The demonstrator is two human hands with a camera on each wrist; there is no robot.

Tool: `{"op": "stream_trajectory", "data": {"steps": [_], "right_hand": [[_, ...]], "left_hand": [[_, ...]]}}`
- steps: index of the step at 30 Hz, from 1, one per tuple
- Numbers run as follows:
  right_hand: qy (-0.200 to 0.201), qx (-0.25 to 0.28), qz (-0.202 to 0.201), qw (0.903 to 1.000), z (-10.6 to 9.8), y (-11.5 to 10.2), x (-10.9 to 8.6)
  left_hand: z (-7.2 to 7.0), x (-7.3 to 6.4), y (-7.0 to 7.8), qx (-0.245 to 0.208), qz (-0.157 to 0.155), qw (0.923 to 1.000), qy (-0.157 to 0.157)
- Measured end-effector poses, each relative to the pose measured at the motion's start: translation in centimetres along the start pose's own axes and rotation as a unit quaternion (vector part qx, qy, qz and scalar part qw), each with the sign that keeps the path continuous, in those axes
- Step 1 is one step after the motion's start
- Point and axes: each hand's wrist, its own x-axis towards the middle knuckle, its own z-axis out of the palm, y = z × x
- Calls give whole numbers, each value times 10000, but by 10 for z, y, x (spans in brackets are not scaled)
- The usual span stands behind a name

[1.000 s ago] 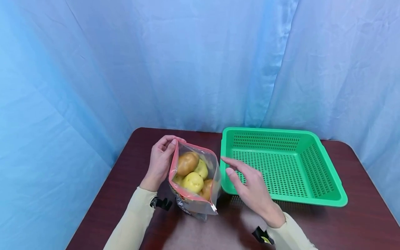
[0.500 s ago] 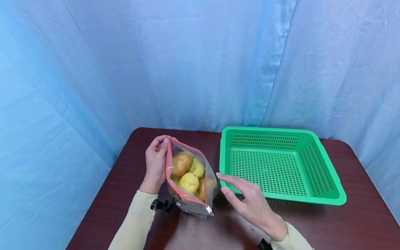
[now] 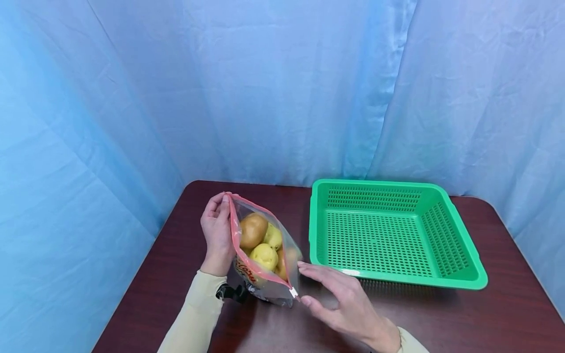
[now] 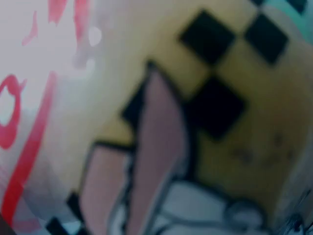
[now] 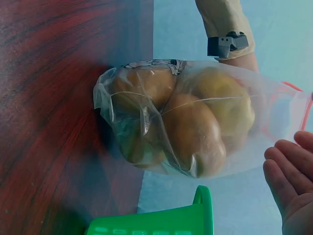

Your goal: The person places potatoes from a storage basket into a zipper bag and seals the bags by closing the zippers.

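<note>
A clear zip bag [image 3: 282, 293] with a pink-edged mouth stands on the table, its mouth gaping, full of round fruit. Inside show a brown fruit [image 3: 253, 230] and a yellow one [image 3: 264, 256], among several others. My left hand [image 3: 217, 235] pinches the bag's far left corner between thumb and fingers. At the opposite corner sits a white slider [image 3: 293, 292]. Beside it my right hand [image 3: 348, 301] has its fingers extended, thumb tip close to the slider; whether it touches cannot be told. Printed bag film [image 4: 161, 137] fills the left wrist view, blurred.
A green plastic basket [image 3: 478, 279] with holed walls stands on the dark reddish table [image 3: 145, 299], right of the bag and behind my right hand. Blue curtains [image 3: 282, 93] hang behind the table and along its left side.
My left hand has drawn its bag corner leftward, and the mouth has become narrower. My right hand has come down and left, from near the basket's rim to the slider corner.
</note>
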Motion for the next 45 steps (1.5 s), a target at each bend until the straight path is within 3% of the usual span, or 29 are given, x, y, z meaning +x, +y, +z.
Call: {"op": "stream_trajectory", "data": {"steps": [9,14,20,28,38,45], "right_hand": [[329,27,-208,9992,5,1,6],[598,16,223,9980,8,8,8],[792,301,896,9924,4,14,13],[922,493,2199,9699,-9,21,28],[1061,405,2903,9502,-21,33,40],[852,611,3637,9256,-22,41,40]], "left_hand": [[2,-2,0,-381,171,9980,480],[0,-3,3,-400,55,9970,666],[-13,-3,13,-400,253,9969,635],[-28,-4,25,-845,313,9936,684],[-40,-18,30,-584,415,9948,725],[-47,-27,29,-416,253,9959,758]]}}
